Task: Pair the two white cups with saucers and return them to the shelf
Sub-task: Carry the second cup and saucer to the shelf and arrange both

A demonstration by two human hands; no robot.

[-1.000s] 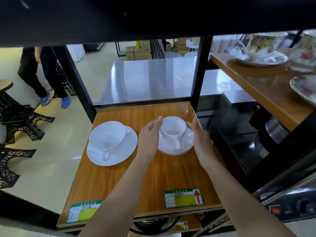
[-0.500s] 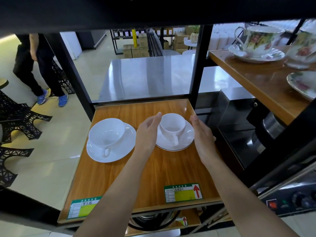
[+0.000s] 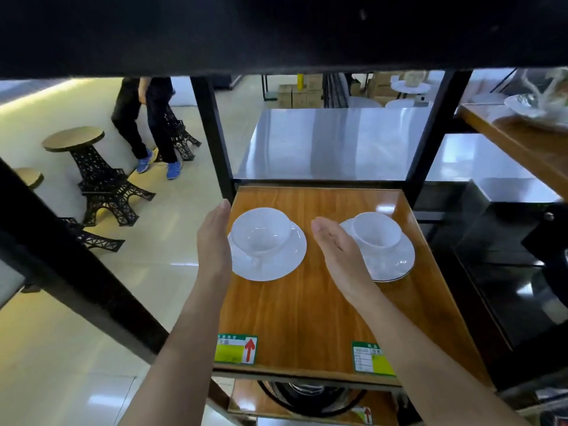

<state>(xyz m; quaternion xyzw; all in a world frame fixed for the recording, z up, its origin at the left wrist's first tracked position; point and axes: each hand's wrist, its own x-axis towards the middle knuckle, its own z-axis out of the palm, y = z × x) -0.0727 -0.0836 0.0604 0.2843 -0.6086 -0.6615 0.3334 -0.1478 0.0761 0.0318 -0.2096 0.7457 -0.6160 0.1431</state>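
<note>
A shop-like room with a glossy pale floor spreads out on the left, where black lattice-legged stools with round wooden tops stand and a bystander's legs in dark trousers and blue shoes show at the far side. A black metal frame holds a wooden shelf in the middle of the view, with a steel tabletop beyond it and stacked cardboard boxes farther off.

At the shelf's left edge the left hand is spread flat with its fingers straight, gripping nothing, just beside the left saucer. The left cup, white, sits upright on that saucer with its handle turned toward the near side. Between the two sets, the right hand is likewise flat and empty, its palm facing left and its back overlapping the near-left part of the right saucer in the view. The right cup stands upright on that saucer. Both pairs rest on the far half of the shelf, apart from each other.

Two green and yellow labels with red arrows sit on the shelf's near edge. On the far right, a higher wooden shelf carries blurred crockery.
</note>
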